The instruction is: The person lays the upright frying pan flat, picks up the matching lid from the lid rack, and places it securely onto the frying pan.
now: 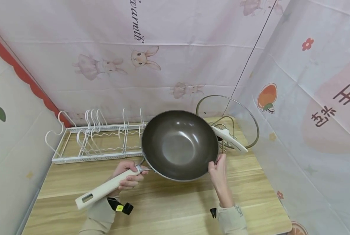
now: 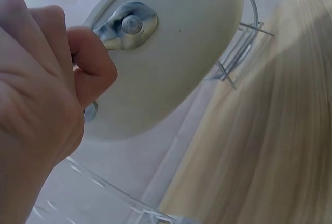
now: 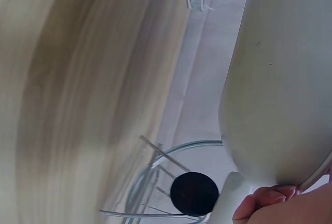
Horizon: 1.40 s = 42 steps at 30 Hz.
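Dark-brown round wok (image 1: 179, 147): gripped by left hand (image 1: 130, 182), pinched by right hand (image 1: 219, 171); swung, could strike clear round glass lid (image 1: 242, 117) right of wok.

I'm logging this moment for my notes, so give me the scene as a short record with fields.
Main item: wok-like pan, dark inside, pale underside, nothing in it
Pan position: held up off the wooden table
Left hand: grips the cream handle near the pan
Right hand: pinches the pan at its right edge
Back left: white wire rack
Back right: glass lid on edge at a wire stand
Backdrop: printed sheets with rabbits and fruit
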Available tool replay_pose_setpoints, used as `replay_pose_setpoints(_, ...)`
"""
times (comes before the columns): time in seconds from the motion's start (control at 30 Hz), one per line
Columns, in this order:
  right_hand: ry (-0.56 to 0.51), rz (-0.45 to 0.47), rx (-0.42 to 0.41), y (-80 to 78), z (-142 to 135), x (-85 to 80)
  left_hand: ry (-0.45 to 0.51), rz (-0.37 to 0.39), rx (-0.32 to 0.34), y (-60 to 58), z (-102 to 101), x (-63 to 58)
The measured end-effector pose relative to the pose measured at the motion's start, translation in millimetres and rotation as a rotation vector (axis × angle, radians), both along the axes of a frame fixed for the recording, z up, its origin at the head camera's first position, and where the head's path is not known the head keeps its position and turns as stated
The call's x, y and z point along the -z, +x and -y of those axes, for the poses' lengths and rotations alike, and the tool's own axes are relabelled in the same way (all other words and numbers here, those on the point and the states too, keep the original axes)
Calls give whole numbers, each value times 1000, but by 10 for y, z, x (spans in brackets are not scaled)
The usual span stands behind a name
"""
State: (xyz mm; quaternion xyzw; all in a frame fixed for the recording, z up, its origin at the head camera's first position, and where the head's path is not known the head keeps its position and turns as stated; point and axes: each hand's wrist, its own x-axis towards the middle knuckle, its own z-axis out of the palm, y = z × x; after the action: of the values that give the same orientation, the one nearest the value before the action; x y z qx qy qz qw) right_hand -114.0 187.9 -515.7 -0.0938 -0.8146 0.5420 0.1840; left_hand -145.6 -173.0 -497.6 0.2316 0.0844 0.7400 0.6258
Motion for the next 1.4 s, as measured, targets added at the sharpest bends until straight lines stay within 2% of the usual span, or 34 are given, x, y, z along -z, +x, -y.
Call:
replay_pose_setpoints(0.3, 2, 32, 33, 18, 14, 185, 16, 5, 60, -101, 1, 212)
replay_pose_setpoints(0.63, -49, 1, 19, -5, 20, 420, -14, 30, 31, -163, -2, 461)
replay_pose_setpoints(0.83, -52, 21, 22, -22, -18, 510, -25, 34, 29, -203, -23, 563)
replay_pose_setpoints(1.17, -35, 43, 25, -75, -78, 609, -14, 68, 73, -281, -68, 702)
replay_pose_setpoints(1.4, -22, 43, 23, -82, -87, 637, -17, 64, 92, -308, -85, 783)
